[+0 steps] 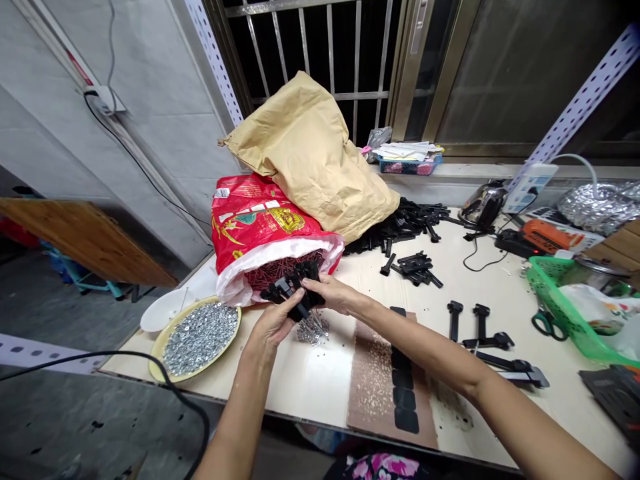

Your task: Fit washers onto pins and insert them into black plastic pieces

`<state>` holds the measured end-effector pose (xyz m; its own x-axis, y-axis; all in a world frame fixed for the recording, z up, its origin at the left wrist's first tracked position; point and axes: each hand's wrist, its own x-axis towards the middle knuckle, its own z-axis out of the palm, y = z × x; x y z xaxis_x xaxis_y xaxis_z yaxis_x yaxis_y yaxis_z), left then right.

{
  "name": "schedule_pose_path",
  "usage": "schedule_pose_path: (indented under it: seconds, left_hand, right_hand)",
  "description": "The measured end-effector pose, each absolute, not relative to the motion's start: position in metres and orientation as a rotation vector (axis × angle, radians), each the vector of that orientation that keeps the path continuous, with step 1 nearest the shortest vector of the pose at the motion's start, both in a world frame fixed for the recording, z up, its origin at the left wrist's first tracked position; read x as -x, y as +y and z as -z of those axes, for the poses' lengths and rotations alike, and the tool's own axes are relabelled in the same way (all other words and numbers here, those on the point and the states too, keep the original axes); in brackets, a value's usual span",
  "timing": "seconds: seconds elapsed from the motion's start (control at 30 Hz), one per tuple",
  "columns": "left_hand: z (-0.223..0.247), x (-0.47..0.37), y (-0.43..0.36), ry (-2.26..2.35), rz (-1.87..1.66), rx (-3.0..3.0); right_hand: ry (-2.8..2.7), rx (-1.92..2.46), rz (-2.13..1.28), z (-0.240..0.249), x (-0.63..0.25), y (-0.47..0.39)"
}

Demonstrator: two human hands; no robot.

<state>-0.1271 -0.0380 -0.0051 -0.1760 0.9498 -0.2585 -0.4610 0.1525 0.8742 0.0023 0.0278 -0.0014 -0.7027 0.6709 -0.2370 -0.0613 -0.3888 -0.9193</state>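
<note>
Over the table's left part, both hands hold a bunch of black plastic parts point(287, 288) with thin metal rods pointing down from it. My left hand point(275, 322) grips it from the near side, thumb on top. My right hand point(330, 293) closes on its right end. Just behind is the mouth of a red and white bag point(260, 213), full of long thin reddish-brown rods point(280, 270). Below the bunch lies a small heap of metal washers point(315, 333). Many more washers fill a yellow bowl point(156, 357) to the left.
A brown paper sack point(310, 153) leans over the red bag beside piled black parts point(410, 223). A brown board point(367, 400) carries black pads point(404, 380). Rightward are loose black handles point(481, 323), scissors point(549, 325), a green basket point(565, 333) and an orange power tool point(550, 237).
</note>
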Motion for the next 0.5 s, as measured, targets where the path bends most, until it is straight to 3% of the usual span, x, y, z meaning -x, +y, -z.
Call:
schedule_pose_path:
  seconds: [0.2, 0.33, 0.4, 0.5]
  left_hand:
    - [0.012, 0.112, -0.040, 1.323, -1.497, -0.773]
    - [0.015, 0.116, -0.048, 1.363, -1.623, -0.797]
    - [0.012, 0.124, -0.054, 1.363, -1.665, -0.764]
    - [0.002, 0.135, -0.062, 1.344, -1.690, -0.707]
  right_hand:
    - [-1.783, 0.815, -1.572, 0.010, 0.016, 0.029]
    - [-2.058, 0.681, -1.627, 0.006, 0.016, 0.035]
    - [-2.225, 0.834, -1.522, 0.004, 0.015, 0.048]
    - [-2.400, 1.170, -1.051, 0.005, 0.019, 0.075]
